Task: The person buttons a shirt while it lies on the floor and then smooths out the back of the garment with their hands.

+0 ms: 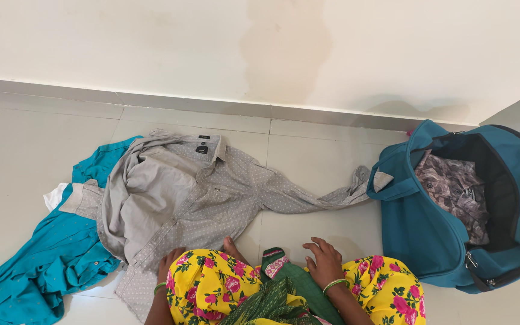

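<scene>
We found ourselves in a home, in a plain room. The pale tiled floor met a cream painted wall at a grey skirting strip. Shirts lay loose on the tiles, and an open teal duffel bag held folded clothing.

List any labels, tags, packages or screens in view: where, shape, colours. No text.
Collar label: small dark rectangle with pale marks, inside the neck of the grey dotted shirt spread on the floor.
Chest tab: tiny pale strip on the shirt front, too small to tell more.
Packages, signs, screens: none. The teal bag at right, open with patterned cloth inside, shows no label.
</scene>
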